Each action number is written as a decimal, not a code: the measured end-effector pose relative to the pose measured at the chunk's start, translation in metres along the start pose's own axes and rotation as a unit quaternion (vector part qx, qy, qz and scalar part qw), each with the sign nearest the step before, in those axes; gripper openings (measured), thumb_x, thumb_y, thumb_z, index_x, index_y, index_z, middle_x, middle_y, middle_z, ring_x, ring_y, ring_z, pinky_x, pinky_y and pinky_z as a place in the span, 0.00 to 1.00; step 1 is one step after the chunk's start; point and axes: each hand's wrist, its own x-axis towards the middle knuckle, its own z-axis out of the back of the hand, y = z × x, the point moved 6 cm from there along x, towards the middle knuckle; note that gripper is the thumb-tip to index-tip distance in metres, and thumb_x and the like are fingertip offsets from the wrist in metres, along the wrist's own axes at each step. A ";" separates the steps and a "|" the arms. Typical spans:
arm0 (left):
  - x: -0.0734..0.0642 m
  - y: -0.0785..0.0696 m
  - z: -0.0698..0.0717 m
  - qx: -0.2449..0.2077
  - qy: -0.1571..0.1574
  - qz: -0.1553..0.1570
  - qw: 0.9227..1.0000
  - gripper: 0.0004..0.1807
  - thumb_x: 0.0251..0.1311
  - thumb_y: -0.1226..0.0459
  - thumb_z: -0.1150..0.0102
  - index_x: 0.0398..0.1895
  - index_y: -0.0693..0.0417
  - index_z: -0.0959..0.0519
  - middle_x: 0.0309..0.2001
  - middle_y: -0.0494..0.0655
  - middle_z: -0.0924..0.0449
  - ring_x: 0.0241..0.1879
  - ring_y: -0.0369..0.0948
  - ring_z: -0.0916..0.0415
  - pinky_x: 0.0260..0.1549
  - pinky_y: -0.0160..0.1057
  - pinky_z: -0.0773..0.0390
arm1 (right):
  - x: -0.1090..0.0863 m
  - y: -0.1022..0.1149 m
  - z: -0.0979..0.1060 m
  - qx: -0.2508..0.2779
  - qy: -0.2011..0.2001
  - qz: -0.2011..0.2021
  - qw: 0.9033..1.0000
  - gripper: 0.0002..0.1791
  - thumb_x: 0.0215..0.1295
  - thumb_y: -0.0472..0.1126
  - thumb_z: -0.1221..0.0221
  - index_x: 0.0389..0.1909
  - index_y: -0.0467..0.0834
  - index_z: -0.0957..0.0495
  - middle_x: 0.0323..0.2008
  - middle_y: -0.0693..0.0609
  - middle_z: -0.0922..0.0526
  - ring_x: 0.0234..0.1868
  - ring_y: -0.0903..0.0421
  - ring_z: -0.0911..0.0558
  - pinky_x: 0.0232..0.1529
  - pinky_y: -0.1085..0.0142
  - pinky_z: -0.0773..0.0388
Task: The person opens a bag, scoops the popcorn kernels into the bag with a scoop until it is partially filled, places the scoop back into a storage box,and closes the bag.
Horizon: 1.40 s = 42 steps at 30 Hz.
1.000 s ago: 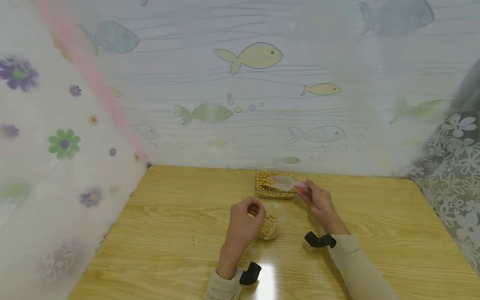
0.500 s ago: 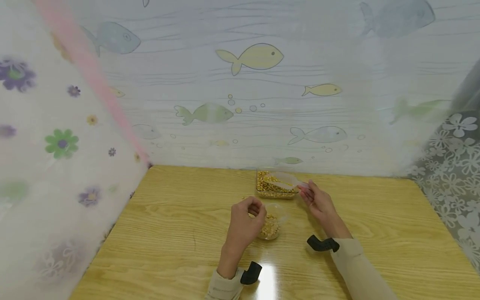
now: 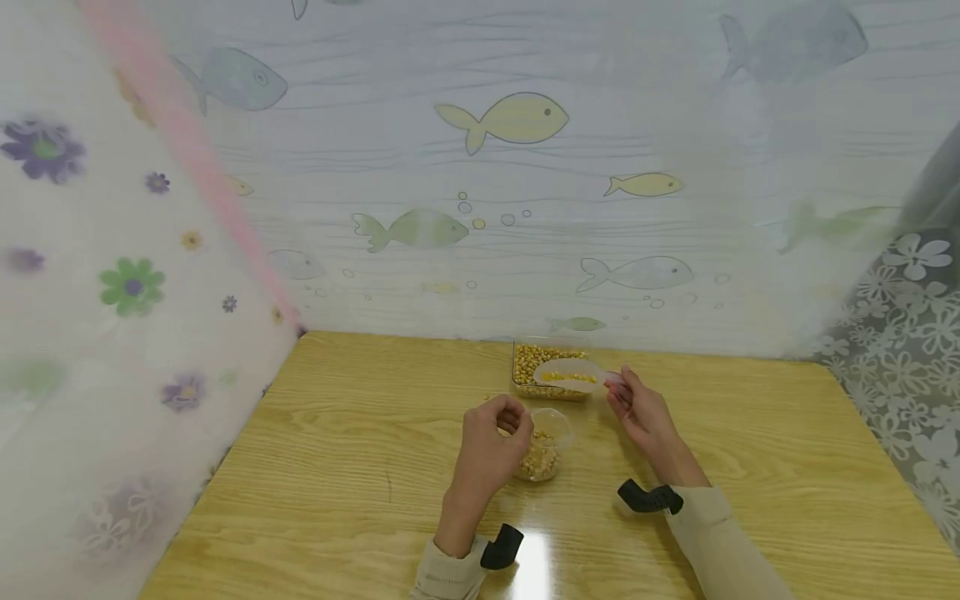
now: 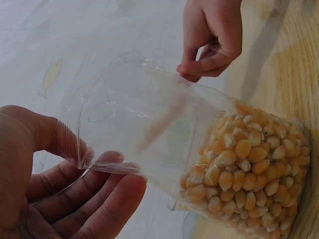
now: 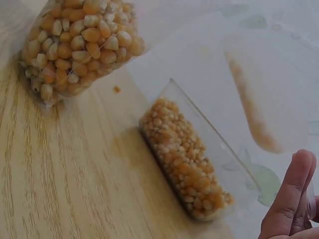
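Observation:
My left hand (image 3: pixel 491 442) pinches the rim of a clear plastic bag (image 4: pixel 249 174) between thumb and fingers. The bag stands on the table with its mouth spread and corn kernels filling its lower part. In my right hand (image 3: pixel 647 418) is the handle of a translucent white scoop (image 3: pixel 573 367), which carries a small row of kernels. Seen from the head, the scoop overlaps the front right of a clear rectangular container (image 5: pixel 214 122) holding many more kernels. In the right wrist view the scoop is a blurred pale shape above that container.
Between bag and container, a loose kernel (image 5: pixel 116 89) lies on the wooden table (image 3: pixel 337 450). Behind the table's far edge hangs a sheet (image 3: pixel 420 167) printed with fish. A flower-printed sheet (image 3: pixel 90 350) is at the left, and a lacy curtain (image 3: pixel 915 333) at the right.
The right hand has drawn the scoop slightly right and nearer, up from the container's kernels, and kernels now show in it. The left hand stays on the bag's rim.

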 end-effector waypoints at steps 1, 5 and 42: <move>0.000 0.000 0.000 0.000 0.000 0.001 1.000 0.05 0.67 0.69 0.40 0.32 0.55 0.18 0.26 0.42 0.19 0.28 0.35 0.22 0.33 0.34 0.19 | -0.001 0.001 0.000 -0.004 0.000 0.005 1.000 0.25 0.80 0.46 0.53 0.28 0.45 0.13 0.22 0.54 0.15 0.23 0.63 0.18 0.33 0.76 0.19; 0.000 -0.002 0.000 0.003 0.000 0.001 1.000 0.04 0.67 0.69 0.40 0.33 0.57 0.18 0.27 0.43 0.18 0.28 0.35 0.21 0.33 0.34 0.19 | -0.007 0.003 -0.003 -0.019 0.001 0.015 1.000 0.24 0.80 0.47 0.52 0.26 0.45 0.14 0.20 0.54 0.16 0.22 0.64 0.18 0.30 0.77 0.20; -0.003 -0.006 0.000 0.024 -0.002 -0.013 1.000 0.05 0.67 0.69 0.41 0.32 0.55 0.18 0.26 0.42 0.19 0.27 0.35 0.22 0.32 0.34 0.19 | -0.072 0.038 -0.018 -0.175 0.003 0.165 0.971 0.21 0.77 0.51 0.46 0.32 0.44 0.12 0.21 0.56 0.15 0.21 0.64 0.18 0.28 0.72 0.17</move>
